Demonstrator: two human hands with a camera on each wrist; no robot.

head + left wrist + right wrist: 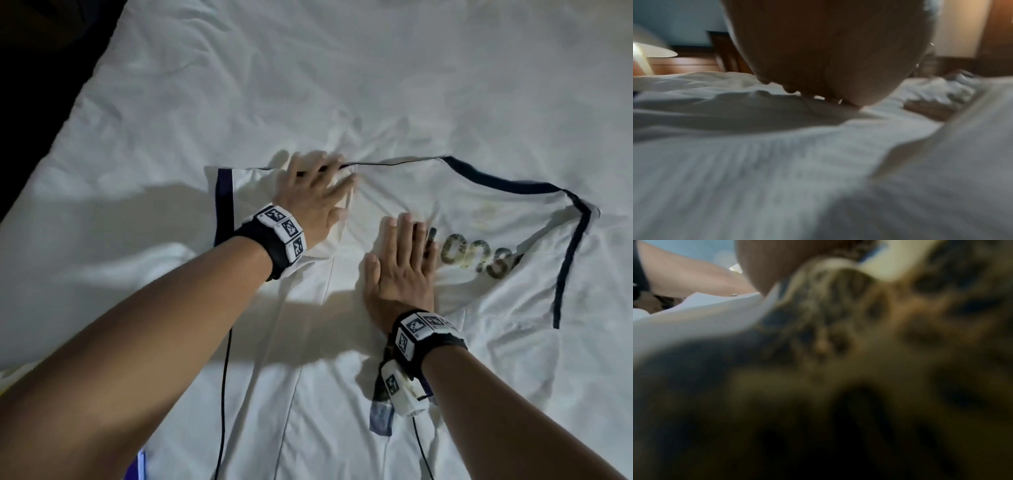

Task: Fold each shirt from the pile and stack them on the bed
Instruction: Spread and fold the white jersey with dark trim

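Closest to the lens, two bare forearms reach in from the bottom edge, each wearing a black wrist strap (274, 240) set with white marker tiles. On the left, the left hand (313, 195) lies flat with fingers spread, pressing down near the top edge of the white short-sleeved shirt with navy trim (376, 342); nothing is gripped, the palm simply rests on the cloth. Just left of that hand sits the navy-banded sleeve cuff (223, 202). A thin black cable (226, 370) trails down beside the left forearm. Moving right, the right hand (402, 270) is also flat, fingers straight and together, palm down on the shirt's chest, fingertips touching the start of the gold and black lettering (479, 255). Again nothing is held. The shirt lies spread on the rumpled white bed sheet (239, 85), its navy-edged right sleeve (568, 246) angled out at far right. The wrist views are blurred; the left one shows a lamp with a white shade (651, 52).
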